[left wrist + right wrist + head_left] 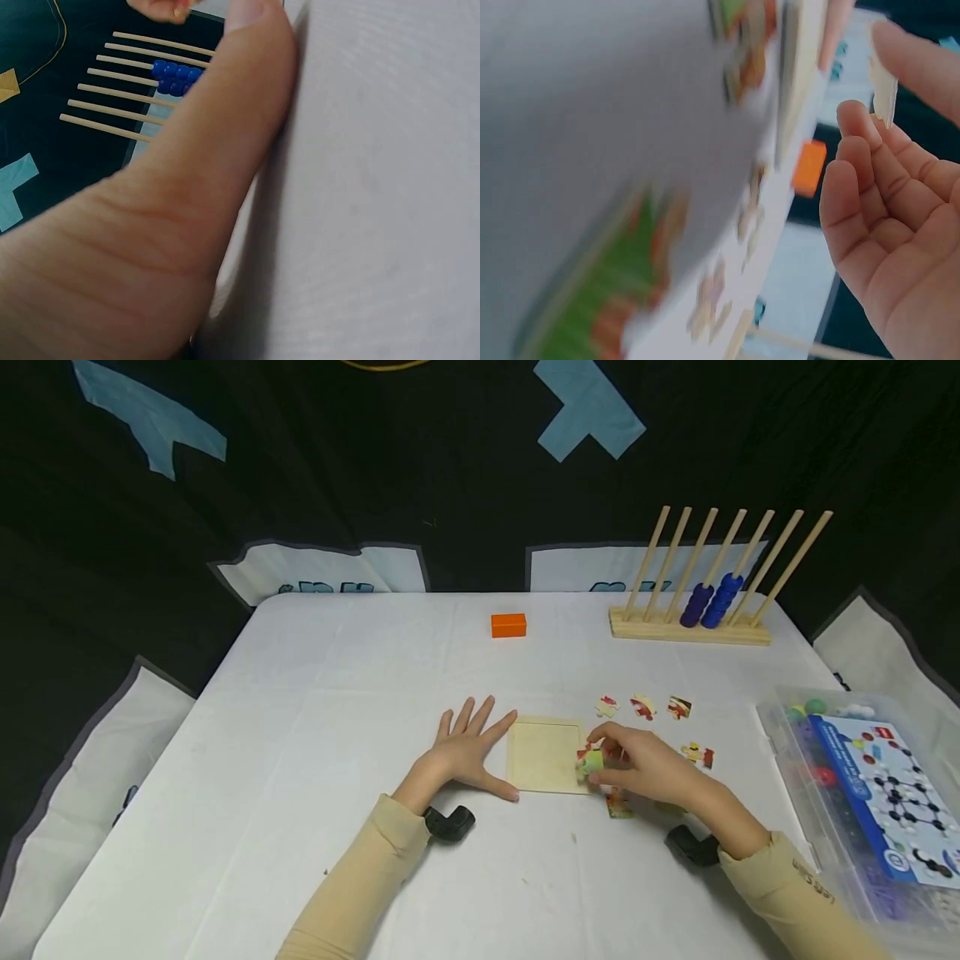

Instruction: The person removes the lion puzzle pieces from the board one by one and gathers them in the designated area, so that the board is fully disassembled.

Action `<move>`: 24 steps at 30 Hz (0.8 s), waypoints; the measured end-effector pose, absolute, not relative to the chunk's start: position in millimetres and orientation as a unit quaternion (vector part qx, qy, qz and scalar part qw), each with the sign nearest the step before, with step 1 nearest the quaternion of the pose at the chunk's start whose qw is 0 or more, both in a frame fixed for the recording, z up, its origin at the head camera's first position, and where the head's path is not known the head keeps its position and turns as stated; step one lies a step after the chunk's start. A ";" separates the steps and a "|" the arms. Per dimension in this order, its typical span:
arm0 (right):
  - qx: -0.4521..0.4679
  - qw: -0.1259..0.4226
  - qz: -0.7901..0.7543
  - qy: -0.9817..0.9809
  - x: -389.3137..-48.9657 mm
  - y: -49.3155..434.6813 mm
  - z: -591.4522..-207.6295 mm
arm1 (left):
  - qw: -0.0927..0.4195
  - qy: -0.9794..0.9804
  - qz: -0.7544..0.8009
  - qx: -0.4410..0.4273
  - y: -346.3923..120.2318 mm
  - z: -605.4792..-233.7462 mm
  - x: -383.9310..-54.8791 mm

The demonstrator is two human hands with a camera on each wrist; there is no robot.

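Observation:
My right hand [647,764] pinches a jigsaw piece [589,763] with green and red on it, held at the right side of a square wooden puzzle tray [543,755]. In the right wrist view the piece [883,90] appears edge-on between thumb and fingertips. My left hand [467,753] lies spread on the table, thumb beside the tray's left edge; the left wrist view shows mostly its thumb [255,67]. Loose puzzle pieces lie around the right hand: one [618,803] below the fingers, one [697,755] to its right, and several [642,707] above. Another is partly hidden beneath that hand.
An orange block [508,626] stands toward the back of the white table [360,693]. At the back right is a wooden peg rack [690,628] with blue and purple beads. A clear plastic box [806,793] with a blue molecule-model booklet [892,802] sits on the right.

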State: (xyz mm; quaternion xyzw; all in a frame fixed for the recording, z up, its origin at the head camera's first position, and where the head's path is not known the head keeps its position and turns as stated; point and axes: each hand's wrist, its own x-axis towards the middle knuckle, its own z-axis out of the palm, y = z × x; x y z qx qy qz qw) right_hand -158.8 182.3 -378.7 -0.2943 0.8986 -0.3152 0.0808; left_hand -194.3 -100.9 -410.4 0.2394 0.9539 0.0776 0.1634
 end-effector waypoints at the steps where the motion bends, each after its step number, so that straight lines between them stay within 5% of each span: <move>1: -0.289 0.072 -0.315 0.901 -156.8 188.6 -377.3 | 0.163 0.954 0.078 0.240 -100.8 -410.7 -194.5; 12: -0.163 0.052 -0.300 0.939 -120.0 260.8 -377.1 | 0.162 0.953 0.085 0.242 -101.4 -411.7 -195.6; 20: -0.083 0.154 -0.243 0.954 -107.6 283.7 -384.9 | 0.165 0.952 0.088 0.242 -101.6 -410.1 -194.6; 24: -0.095 0.164 -0.238 0.953 -108.0 286.0 -386.6 | 0.162 0.952 0.090 0.245 -100.8 -409.4 -194.4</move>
